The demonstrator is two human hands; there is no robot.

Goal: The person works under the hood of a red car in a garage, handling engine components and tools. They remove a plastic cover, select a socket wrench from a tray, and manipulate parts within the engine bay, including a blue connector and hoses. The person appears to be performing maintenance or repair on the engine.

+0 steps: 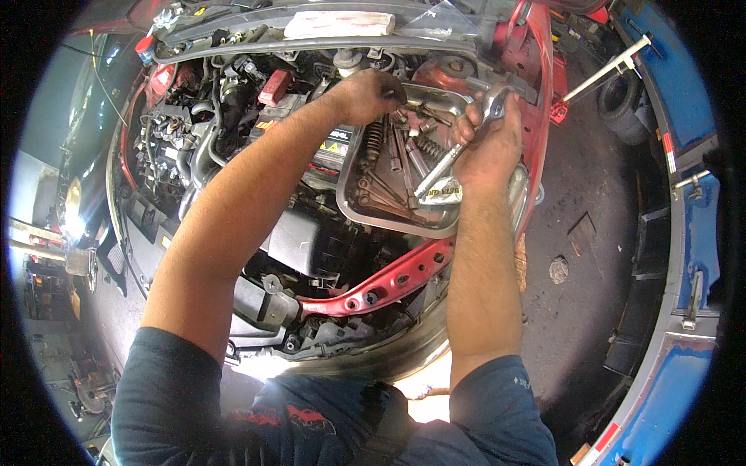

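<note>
My right hand (493,151) is closed around a chrome ratchet wrench (444,167), its round head up by the thumb and its handle slanting down to the left over a metal tray (404,227). My left hand (365,97) is at the tray's far left edge with its fingers curled; what they hold, if anything, I cannot make out. Inside the tray lie several combination wrenches (382,189), sockets and extension bars (409,167), dark coil springs (374,141), and a white tube-like packet (441,192) partly behind the ratchet.
The tray rests over a red car's open engine bay, beside the battery (334,147). A red front crossbar (388,281) runs below it, near a black plastic housing (299,242). On the right floor stand a jack with a long handle (602,74) and a tire (619,105).
</note>
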